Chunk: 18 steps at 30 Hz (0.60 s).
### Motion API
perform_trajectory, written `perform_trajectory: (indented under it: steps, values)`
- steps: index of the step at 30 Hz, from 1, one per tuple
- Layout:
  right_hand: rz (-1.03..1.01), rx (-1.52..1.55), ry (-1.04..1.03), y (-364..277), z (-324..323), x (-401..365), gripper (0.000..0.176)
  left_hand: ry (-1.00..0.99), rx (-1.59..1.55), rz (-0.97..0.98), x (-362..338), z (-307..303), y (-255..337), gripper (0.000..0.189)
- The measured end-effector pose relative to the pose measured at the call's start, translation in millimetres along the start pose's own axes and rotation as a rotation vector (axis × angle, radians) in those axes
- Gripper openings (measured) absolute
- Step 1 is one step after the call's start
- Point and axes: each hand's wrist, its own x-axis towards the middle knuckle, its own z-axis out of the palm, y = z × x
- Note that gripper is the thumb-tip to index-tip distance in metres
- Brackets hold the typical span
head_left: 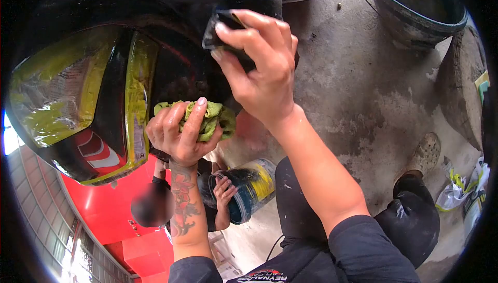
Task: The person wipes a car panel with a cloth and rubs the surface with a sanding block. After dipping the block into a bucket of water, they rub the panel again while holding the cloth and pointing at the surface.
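Note:
My left hand (pixel 179 132) is closed round a bunched green cloth (pixel 210 122), which rests against the dark car panel (pixel 181 83). Above it and to the right, my right hand (pixel 262 57) grips a flat black block (pixel 211 33) between thumb and fingers, close to the panel's edge. Part of the block is hidden behind the fingers. Left of my hands, a lamp (pixel 59 88) is covered with clear film and yellow tape. A second taped strip (pixel 137 96) runs beside it, and a red and white marking (pixel 97 149) shows below.
Another person's hand (pixel 224 189) is at a bucket with a yellow label (pixel 257 184), below my left hand. A large dark tub (pixel 415 13) stands at the upper right on the concrete floor (pixel 342 80). Plastic bags (pixel 461 189) lie at the right edge.

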Motion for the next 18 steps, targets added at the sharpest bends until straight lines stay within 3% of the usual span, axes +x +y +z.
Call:
perform_trajectory:
  steps: [6, 13, 18]
  values:
    - [-0.036, -0.005, -0.083, 3, -12, -10, 0.03, 0.01, -0.004, 0.005, -1, 1, 0, 0.053]
    - [-0.108, -0.014, -0.021, 13, 4, 17, 0.031, 0.022, -0.005, -0.01, 0, 1, 3, 0.053]
    - [-0.024, -0.004, -0.065, 4, -10, -7, 0.03, 0.03, -0.004, -0.019, 0, 1, 4, 0.052]
